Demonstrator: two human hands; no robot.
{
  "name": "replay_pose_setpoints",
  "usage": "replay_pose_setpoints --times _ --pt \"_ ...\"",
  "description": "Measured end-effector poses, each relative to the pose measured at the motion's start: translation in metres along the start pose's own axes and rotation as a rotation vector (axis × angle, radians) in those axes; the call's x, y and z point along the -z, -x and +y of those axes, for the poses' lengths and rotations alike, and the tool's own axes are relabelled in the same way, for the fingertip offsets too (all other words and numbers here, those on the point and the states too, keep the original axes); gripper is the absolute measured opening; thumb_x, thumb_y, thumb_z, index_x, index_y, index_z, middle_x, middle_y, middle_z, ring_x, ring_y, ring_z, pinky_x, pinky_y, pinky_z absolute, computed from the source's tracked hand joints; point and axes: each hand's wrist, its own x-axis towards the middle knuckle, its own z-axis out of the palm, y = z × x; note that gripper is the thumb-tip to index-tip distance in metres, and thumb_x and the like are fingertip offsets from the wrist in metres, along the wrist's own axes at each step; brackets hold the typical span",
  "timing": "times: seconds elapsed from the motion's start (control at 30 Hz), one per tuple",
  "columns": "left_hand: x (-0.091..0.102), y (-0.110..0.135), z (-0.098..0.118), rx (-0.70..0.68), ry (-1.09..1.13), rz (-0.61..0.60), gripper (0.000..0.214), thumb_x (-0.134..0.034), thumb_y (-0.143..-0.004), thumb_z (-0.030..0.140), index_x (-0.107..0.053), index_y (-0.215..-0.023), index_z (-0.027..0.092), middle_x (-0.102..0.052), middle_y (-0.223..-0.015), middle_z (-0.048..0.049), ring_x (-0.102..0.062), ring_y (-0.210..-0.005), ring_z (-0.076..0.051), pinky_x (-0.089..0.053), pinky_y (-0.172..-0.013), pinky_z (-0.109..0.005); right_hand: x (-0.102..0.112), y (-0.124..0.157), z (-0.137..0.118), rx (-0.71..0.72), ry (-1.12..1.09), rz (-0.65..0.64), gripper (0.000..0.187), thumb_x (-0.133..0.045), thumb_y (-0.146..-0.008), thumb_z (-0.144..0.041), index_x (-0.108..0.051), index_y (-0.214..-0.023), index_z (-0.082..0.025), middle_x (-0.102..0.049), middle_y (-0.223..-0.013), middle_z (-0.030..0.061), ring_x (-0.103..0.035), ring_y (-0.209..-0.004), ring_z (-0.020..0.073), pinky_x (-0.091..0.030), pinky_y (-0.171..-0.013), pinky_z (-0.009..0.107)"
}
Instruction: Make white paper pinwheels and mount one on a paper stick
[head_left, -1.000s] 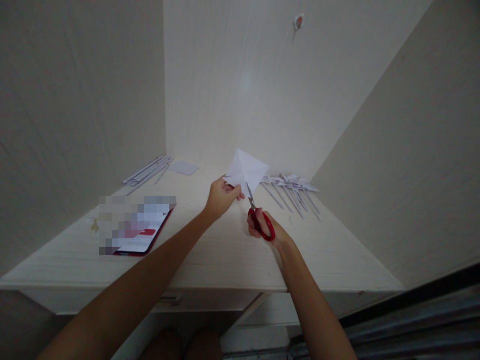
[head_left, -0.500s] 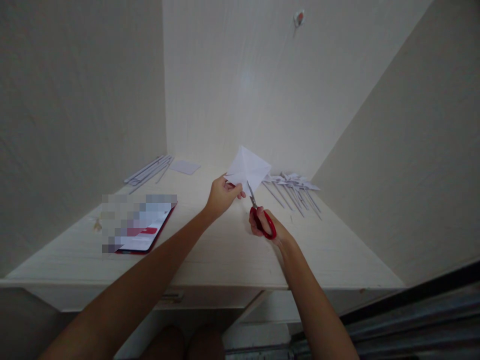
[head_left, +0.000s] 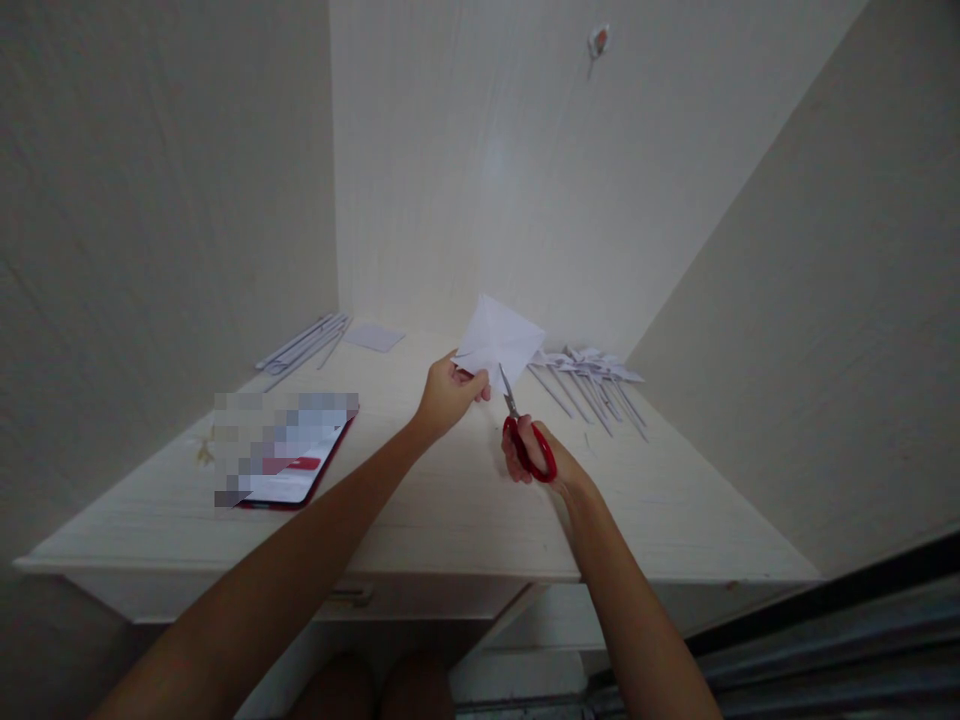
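Observation:
My left hand (head_left: 447, 395) pinches the lower left corner of a white square of paper (head_left: 499, 338), held up above the desk with creases across it. My right hand (head_left: 536, 455) grips red-handled scissors (head_left: 525, 435), fingers through the loops. The blades point up and away, with their tips at the paper's lower edge. Both hands hover over the middle of the pale wooden desk (head_left: 450, 500).
A tablet in a red case (head_left: 289, 455) lies at the left front. Thin paper sticks (head_left: 304, 342) and a small white sheet (head_left: 373, 337) lie at the back left. Several paper pinwheels on sticks (head_left: 589, 380) lie at the back right. Walls enclose the desk on three sides.
Both hands, the paper and the scissors have stayed almost still. The view shifted slightly, and the scissors' tips sit a little further into the paper's lower edge.

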Motion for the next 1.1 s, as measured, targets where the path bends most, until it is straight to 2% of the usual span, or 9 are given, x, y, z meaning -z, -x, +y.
replay_pose_setpoints --times 0.27,0.53,0.73,0.93,1.1 --pt "0.001 0.0 0.002 0.007 0.006 -0.018 0.009 -0.053 -0.063 0.01 -0.048 -0.071 0.013 -0.05 -0.047 0.0061 -0.047 -0.039 -0.005 -0.036 -0.039 -0.017 0.0 0.001 -0.002 -0.01 0.076 -0.018 0.069 -0.022 -0.072 -0.076 -0.047 -0.051 -0.015 -0.049 -0.036 0.0018 -0.041 -0.028 0.0073 -0.028 -0.029 0.019" --pt "0.0 -0.001 0.004 0.015 0.043 0.001 0.011 -0.053 -0.06 0.009 -0.047 -0.068 0.014 -0.05 -0.046 0.0064 -0.046 -0.038 -0.006 -0.035 -0.038 -0.017 0.001 0.0 -0.002 -0.023 0.093 0.013 0.067 -0.027 -0.072 -0.075 -0.046 -0.048 -0.016 -0.049 -0.036 0.0017 -0.039 -0.027 0.007 -0.025 -0.028 0.019" --pt "-0.002 0.0 0.011 0.061 0.024 0.015 0.015 -0.05 -0.057 0.007 -0.039 -0.053 0.017 -0.043 -0.04 0.008 -0.042 -0.035 -0.004 -0.031 -0.036 -0.017 0.004 -0.001 0.002 -0.006 0.133 0.04 0.063 -0.033 -0.076 -0.07 -0.046 -0.047 -0.015 -0.051 -0.037 0.0015 -0.039 -0.027 0.0062 -0.026 -0.028 0.018" --pt "-0.002 0.004 0.016 0.189 -0.091 -0.029 0.026 -0.053 -0.07 0.021 -0.045 -0.047 0.015 -0.042 -0.032 0.0049 -0.038 -0.029 -0.005 -0.027 -0.033 -0.018 0.005 -0.001 0.0 -0.012 0.165 0.027 0.061 -0.036 -0.075 -0.068 -0.045 -0.045 -0.015 -0.052 -0.039 0.0022 -0.041 -0.029 0.0065 -0.027 -0.029 0.017" --pt "0.0 0.005 0.013 0.159 -0.181 -0.038 0.033 -0.051 -0.075 0.024 -0.048 -0.044 0.014 -0.04 -0.027 0.0039 -0.039 -0.028 -0.005 -0.03 -0.035 -0.018 0.005 0.0 -0.001 -0.023 0.176 0.013 0.061 -0.033 -0.077 -0.067 -0.046 -0.047 -0.015 -0.053 -0.039 0.0024 -0.042 -0.029 0.007 -0.026 -0.028 0.017"
